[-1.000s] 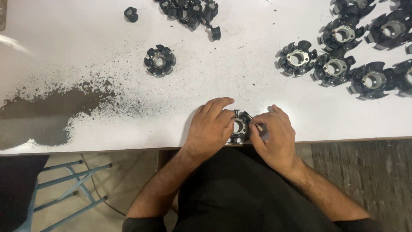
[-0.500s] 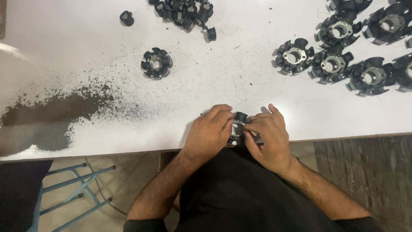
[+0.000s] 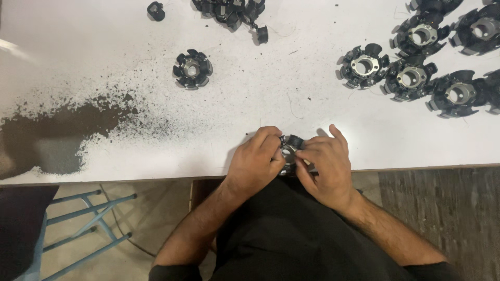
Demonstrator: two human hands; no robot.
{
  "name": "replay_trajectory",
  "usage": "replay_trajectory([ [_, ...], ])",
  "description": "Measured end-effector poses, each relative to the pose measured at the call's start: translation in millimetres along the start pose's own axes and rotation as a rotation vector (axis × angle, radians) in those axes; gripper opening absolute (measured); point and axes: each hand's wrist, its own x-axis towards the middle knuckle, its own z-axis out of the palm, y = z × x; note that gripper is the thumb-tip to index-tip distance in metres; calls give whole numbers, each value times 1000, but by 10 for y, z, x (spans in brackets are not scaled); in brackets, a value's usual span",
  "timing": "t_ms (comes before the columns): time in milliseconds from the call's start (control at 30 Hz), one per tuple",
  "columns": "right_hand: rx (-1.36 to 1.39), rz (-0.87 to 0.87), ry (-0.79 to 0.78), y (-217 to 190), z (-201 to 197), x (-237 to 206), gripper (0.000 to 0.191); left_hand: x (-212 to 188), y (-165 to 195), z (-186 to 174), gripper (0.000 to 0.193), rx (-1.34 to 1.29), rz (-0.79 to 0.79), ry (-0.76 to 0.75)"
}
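Observation:
A black ring-shaped part with a silver metal core (image 3: 289,151) sits at the near edge of the white table (image 3: 312,104), held between both hands. My left hand (image 3: 255,162) grips its left side with fingers curled over it. My right hand (image 3: 325,164) covers its right side, thumb and fingers pressed against the rim. Most of the part is hidden under my fingers.
One similar black part (image 3: 192,68) lies alone at the upper left of the table. Several more (image 3: 416,67) are grouped at the upper right, and a pile of small black pieces (image 3: 229,10) lies at the top. Dark powder (image 3: 67,130) is smeared on the left. A blue stool frame (image 3: 78,229) stands below.
Both hands stay on the part at the table edge; the fingers have shifted slightly around it, and the view has moved a little.

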Motion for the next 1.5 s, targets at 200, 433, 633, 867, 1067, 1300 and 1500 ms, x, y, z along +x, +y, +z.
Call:
replay_trajectory([
  [200, -52, -8, 9, 0, 36, 3, 33, -49, -10, 147, 12, 12, 68, 116],
  [433, -96, -31, -20, 75, -50, -63, 35, -84, 136, 243, 14, -6, 61, 140],
  [633, -235, 31, 30, 503, -329, -266, 27, 195, -272, -202, 26, 242, -156, -61],
  [867, -500, 149, 122, 1194, -903, -454, 18, 841, -1421, -983, 98, 159, -273, -71],
  [1067, -495, 172, 110, 1382, -985, -400, 17, 565, -801, -630, 103, 233, -251, -301],
  [1300, -540, 169, 110, 1271, -948, -355, 18, 41, 207, -47, 97, 225, -157, -18],
  [1500, -211, 141, 233, 899, -736, -195, 15, 92, 209, -231, 47, 214, 196, 16],
])
